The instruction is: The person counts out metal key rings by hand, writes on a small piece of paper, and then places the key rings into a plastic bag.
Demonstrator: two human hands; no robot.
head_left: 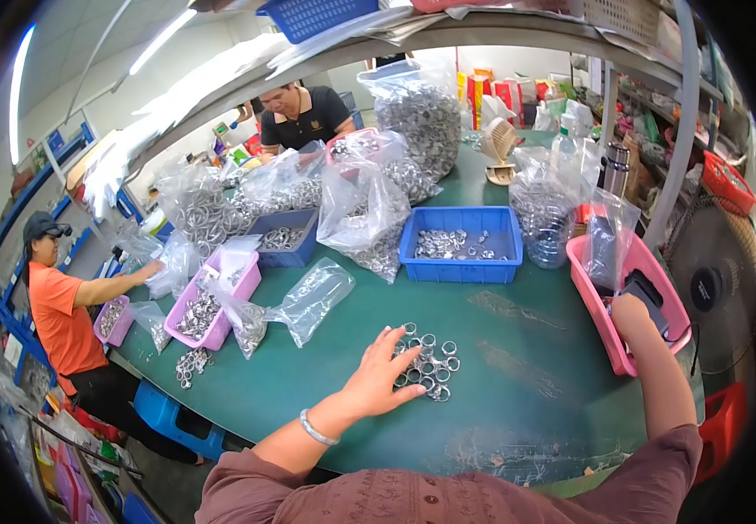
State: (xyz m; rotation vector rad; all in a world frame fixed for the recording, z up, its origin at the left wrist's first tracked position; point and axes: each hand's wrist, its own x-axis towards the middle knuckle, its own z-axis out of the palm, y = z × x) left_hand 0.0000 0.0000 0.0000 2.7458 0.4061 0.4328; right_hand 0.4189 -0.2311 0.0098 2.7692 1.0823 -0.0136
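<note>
My left hand (pixel 376 377) is spread over a small pile of silver metal rings (pixel 429 374) on the green table, fingers apart and touching or just above the pile's left side. A grey bangle (pixel 315 430) circles that wrist. On the right, my right hand (pixel 629 316) reaches over the near rim of a pink plastic basket (pixel 589 293). Its fingers point down inside and are mostly hidden. Beside them in the basket lie a dark flat object (pixel 646 299) and a clear plastic bag (pixel 607 240) with something black in it.
A blue bin (pixel 463 272) of small metal parts stands ahead. Clear bags of metal parts (pixel 365 218), a pink bin (pixel 216 297) and an empty-looking bag (pixel 312 297) lie leftward. A fan (pixel 710 284) is at right. Two co-workers sit or stand across and left. A shelf runs overhead.
</note>
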